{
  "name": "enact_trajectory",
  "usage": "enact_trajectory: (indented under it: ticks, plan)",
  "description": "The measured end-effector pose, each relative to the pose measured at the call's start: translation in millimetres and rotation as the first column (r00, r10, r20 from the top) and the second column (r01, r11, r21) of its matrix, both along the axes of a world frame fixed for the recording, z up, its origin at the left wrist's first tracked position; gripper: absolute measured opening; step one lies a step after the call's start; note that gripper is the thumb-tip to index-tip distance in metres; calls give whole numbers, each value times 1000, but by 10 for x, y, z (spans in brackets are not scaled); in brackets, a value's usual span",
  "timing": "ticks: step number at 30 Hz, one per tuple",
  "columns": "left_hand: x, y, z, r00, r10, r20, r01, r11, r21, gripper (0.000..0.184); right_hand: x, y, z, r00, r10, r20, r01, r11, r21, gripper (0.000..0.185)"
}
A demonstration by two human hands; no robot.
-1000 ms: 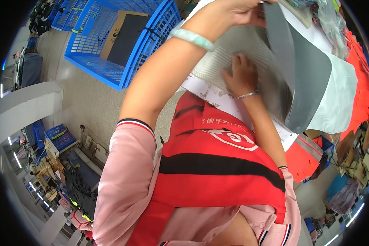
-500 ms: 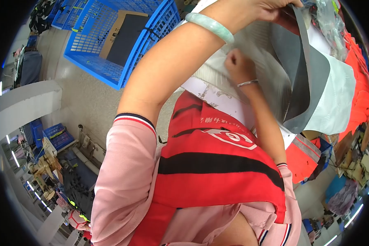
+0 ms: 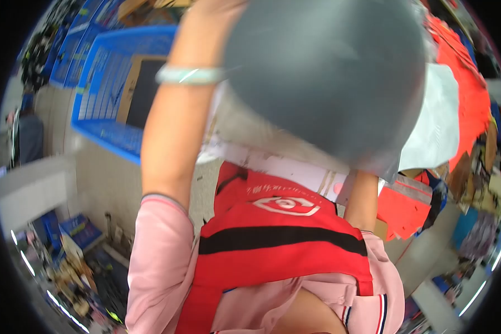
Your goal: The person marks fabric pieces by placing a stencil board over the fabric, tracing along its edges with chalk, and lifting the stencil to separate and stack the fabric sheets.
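A large dark grey sheet (image 3: 328, 78) is held up over the work surface, blurred by motion. At its upper left edge my left hand (image 3: 220, 6), with a pale green bangle on the wrist, is closed on the sheet; its fingers are blurred and partly cut off by the frame. My right forearm reaches up to the sheet's lower edge, and the sheet hides my right hand. Under the raised sheet lies pale, greyish material (image 3: 245, 119) on a white surface edge (image 3: 284, 167). To the right, a pale ribbed sheet (image 3: 437, 119) lies beside orange-red material (image 3: 473, 94).
A blue crate (image 3: 103, 125) with cardboard and a dark panel inside stands at the left on the floor. More blue crates (image 3: 67, 55) are behind it. Orange-red pieces (image 3: 401, 209) with a grey strip sit low at the right, near mixed scraps (image 3: 481, 178).
The grey sheet has risen and spread across the view. My left hand has moved left with its edge. My right hand, earlier over the pale material, is now behind the sheet. The view has shifted.
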State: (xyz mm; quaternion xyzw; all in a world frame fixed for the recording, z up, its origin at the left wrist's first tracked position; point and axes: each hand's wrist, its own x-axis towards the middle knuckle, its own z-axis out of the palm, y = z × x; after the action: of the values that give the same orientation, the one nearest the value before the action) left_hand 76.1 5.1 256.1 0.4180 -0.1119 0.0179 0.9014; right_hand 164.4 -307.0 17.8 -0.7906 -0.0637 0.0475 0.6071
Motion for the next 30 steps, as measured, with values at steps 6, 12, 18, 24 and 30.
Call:
enact_trajectory:
  ticks: [6, 12, 18, 24, 30]
  plan:
    - [-492, 524, -1028, 916, 284, -285, -293, 956, 9, 55, 865, -1776, 180, 881, -366, 299, 426, 889, -165, 20]
    - [-1017, 782, -2119, 775, 274, -570, -215, 962, 170, 52, 1983, -3332, 613, 779, -624, -59, 624, 781, -11, 16]
    - [-1224, 649, -2311, 641, 340, -688, -205, 940, 274, 50, 2221, -4073, 603, 658, -737, -156, 752, 654, 84, 19]
    - [-1039, 342, -2055, 573, 465, -674, -180, 874, 451, 50, 2141, -4425, 235, 569, -791, -225, 822, 538, 187, 25]
    - [-1052, 369, -2157, 589, 486, -646, -185, 859, 478, 51, 2358, -4683, -16, 460, -887, 35, 888, 459, -42, 38]
